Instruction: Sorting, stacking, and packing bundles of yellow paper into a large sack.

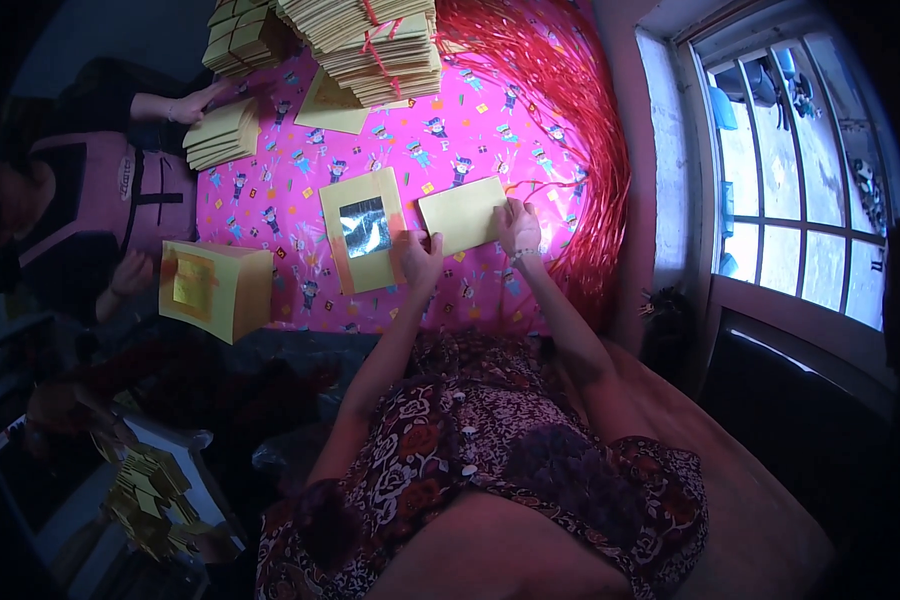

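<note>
Between my two hands is a small stack of plain yellow joss paper (462, 213), tilted a little on the pink patterned cloth. My left hand (423, 256) is closed on its lower left corner, and my right hand (518, 226) grips its right end. Just left of it lies a yellow joss paper stack with a silver foil square (367, 228), its orange border partly visible; my left hand is beside its right edge. A thin red strand (540, 184) runs from near my right hand toward a mass of loose red plastic string (595, 150).
Tied paper bundles (385, 60) are piled at the back. More paper stacks stand at the left edge, one gold-faced (195, 282). A co-worker's hand (195, 103) touches a fanned stack (222, 133). At right is a barred window (800, 180); the pink cloth (410, 160) covers the table.
</note>
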`<state>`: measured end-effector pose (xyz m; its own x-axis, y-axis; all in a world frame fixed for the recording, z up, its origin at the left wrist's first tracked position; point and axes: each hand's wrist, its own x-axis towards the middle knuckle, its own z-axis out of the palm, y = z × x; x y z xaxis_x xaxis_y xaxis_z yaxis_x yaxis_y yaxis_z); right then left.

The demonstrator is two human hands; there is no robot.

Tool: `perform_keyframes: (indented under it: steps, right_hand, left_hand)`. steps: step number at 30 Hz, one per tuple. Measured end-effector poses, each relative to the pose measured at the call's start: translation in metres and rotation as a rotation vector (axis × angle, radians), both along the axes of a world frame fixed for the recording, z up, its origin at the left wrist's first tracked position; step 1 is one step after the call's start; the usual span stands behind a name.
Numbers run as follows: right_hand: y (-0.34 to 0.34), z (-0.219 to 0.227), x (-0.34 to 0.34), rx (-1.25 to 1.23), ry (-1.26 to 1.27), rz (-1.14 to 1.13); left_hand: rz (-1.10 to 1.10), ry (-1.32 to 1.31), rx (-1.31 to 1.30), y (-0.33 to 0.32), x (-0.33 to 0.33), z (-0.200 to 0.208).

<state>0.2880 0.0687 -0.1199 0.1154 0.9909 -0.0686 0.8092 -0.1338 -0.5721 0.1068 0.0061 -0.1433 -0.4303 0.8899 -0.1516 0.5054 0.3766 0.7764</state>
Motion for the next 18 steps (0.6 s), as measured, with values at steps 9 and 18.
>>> perform_keyframes:
  steps: [9,18]
  right_hand:
    - [0.0,-0.002,0.005,-0.131,0.112,-0.08]
    - [-0.001,0.001,0.002,-0.129,0.066,-0.059]
  left_hand:
    - [-0.298,0.1,-0.082,-0.005,0.008,0.033]
    - [-0.279,0.175,-0.059,-0.007,0.012,0.03]
